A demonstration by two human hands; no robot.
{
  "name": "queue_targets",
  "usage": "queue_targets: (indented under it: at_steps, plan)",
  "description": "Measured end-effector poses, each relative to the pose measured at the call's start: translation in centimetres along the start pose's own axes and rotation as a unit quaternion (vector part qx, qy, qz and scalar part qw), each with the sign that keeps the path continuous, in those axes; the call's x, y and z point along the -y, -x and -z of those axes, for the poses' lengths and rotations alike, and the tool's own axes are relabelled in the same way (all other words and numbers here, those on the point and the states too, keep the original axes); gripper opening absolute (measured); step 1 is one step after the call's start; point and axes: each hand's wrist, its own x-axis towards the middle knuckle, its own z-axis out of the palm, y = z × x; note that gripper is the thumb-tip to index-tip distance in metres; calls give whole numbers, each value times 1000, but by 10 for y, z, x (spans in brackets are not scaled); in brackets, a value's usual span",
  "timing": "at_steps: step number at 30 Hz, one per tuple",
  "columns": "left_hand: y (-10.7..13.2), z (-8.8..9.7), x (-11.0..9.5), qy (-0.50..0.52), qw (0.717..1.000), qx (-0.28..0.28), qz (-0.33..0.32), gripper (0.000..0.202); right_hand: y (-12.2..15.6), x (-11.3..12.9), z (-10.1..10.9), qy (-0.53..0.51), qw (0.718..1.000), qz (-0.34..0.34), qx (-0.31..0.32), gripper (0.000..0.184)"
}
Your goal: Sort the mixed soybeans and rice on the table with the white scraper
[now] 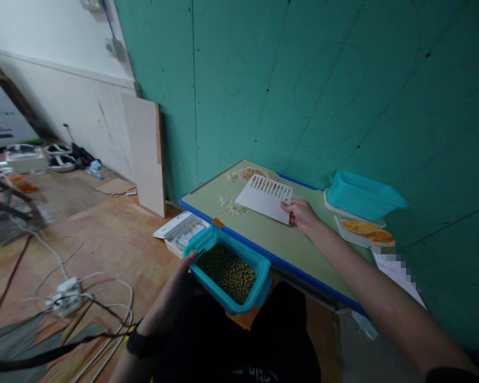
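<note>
My left hand grips the near left rim of a teal plastic bin, held just off the table's front edge. Dark green and yellowish beans lie mixed inside it. In my right hand is a white slotted scraper, pinched at its right end and tilted above the tabletop. A row of slots runs along its far side. Beyond it lies a pile of tan and pale grains; a scatter of whitish grains lies to its left.
Another teal bin stands at the table's right against the green wall. Beside it are a white tray with a yellow-orange item and white paper. An open white box sits left below the table. Cables and a power strip lie on the floor.
</note>
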Motion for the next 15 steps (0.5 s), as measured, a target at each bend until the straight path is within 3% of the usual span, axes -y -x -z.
queue_targets:
  at_steps: [15]
  plan:
    - [1, -5, -4, 16, 999, -18, 25, 85, 9, -1, 4, 22, 999, -15, 32, 22]
